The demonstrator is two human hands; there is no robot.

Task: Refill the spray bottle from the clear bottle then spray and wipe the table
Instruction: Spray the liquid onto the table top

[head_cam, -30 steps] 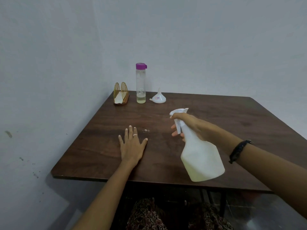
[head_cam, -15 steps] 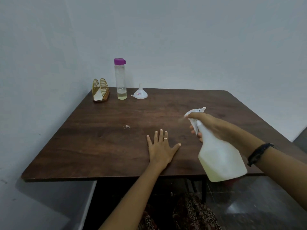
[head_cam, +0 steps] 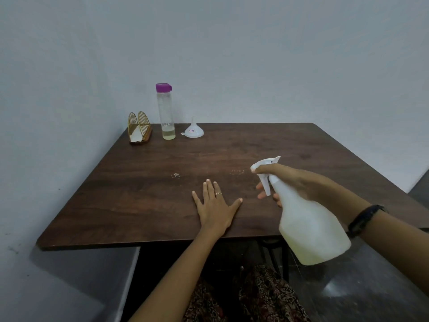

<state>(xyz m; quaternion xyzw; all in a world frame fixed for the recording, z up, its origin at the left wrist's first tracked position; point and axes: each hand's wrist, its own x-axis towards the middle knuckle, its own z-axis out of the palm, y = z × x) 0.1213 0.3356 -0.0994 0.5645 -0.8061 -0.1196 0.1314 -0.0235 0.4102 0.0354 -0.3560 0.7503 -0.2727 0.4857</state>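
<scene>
R hand [head_cam: 294, 182] is wrapped round the neck of the white spray bottle [head_cam: 311, 228], fingers [head_cam: 262, 195] curled under by the trigger, thumb side over the top of the head. Firm closed grip on it. Bottle is held in the air, tilted, nozzle pointing left/away over the table [head_cam: 139, 194], body hanging out past the near edge toward the right. Pale yellowish liquid shows through its lower part.

L hand [head_cam: 216, 205] lies flat, palm down on the tabletop near the middle of the near edge, fingers spread and straight, holding nothing. Ring on one finger. Black band [head_cam: 364, 219] on the R wrist.

Small wet specks [head_cam: 238, 171] sit on the wood just left of the nozzle, and another little spot [head_cam: 176, 175] further left, toward the table's centre.

Far-left corner: gold wire napkin holder [head_cam: 139, 127] w/ a white napkin in it, nearest the wall. Just right of it stands the clear bottle [head_cam: 166, 112], upright, purple cap on, only a shallow layer of yellowish liquid at the bottom (mostly empty by the look of it). Right of that, near but apart, a white funnel [head_cam: 192, 131] rests wide end down, spout up, along the far edge.

Patterned fabric [head_cam: 267, 296] on the person's lap shows below the near edge.
</scene>
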